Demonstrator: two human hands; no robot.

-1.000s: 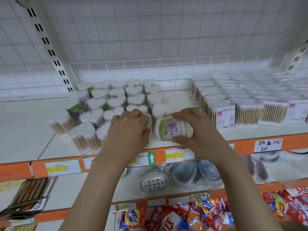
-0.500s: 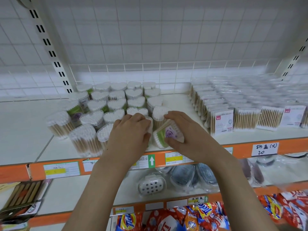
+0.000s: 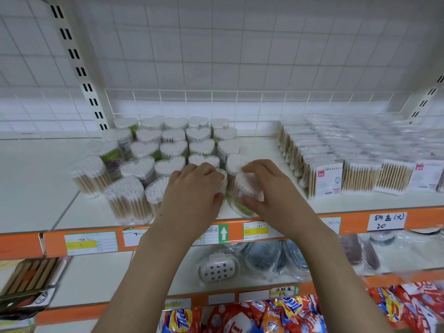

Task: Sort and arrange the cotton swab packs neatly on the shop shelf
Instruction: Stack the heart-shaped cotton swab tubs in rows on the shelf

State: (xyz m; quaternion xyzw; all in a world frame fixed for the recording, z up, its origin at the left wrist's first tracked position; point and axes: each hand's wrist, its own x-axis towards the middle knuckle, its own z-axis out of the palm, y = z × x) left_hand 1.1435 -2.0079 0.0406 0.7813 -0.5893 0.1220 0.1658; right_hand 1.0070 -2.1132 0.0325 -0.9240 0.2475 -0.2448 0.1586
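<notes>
On the white shelf (image 3: 276, 205) with the orange front rail (image 3: 168, 239), both hands work at the near edge of a cluster of cotton swab tubs.

Right hand (image 3: 269, 188): fingers curled over the top and thumb pressed to the near side of one clear swab tub (image 3: 240, 203), which is tilted, green label low on its side, white swab tips facing up and left. The tub sits at the shelf's front, just right of the cluster.

Left hand (image 3: 194, 191): fingers curled over the lid of a neighbouring tub (image 3: 222, 179), mostly hidden beneath the palm; whether it is gripped or merely covered cannot be told. The two hands are just beside each other.

Heart-shaped swab tubs (image 3: 173, 146): upright, in rough rows running back to the wire grid backing (image 3: 216, 104), white tips showing through clear lids. Three tubs with wooden sticks (image 3: 127, 203) stand at the front left of the cluster, looser than the rest.

Flat bagged swab packs (image 3: 324, 181): standing on edge in rows at the right of the shelf, well apart from the tubs; farther rows blurred.

Rail: printed price labels (image 3: 90, 242), a green arrow tag (image 3: 223, 233), a handwritten card (image 3: 385, 221).

Lower shelf: wrapped soap dishes (image 3: 218, 269). Bottom: red and orange detergent bags (image 3: 283, 313).
</notes>
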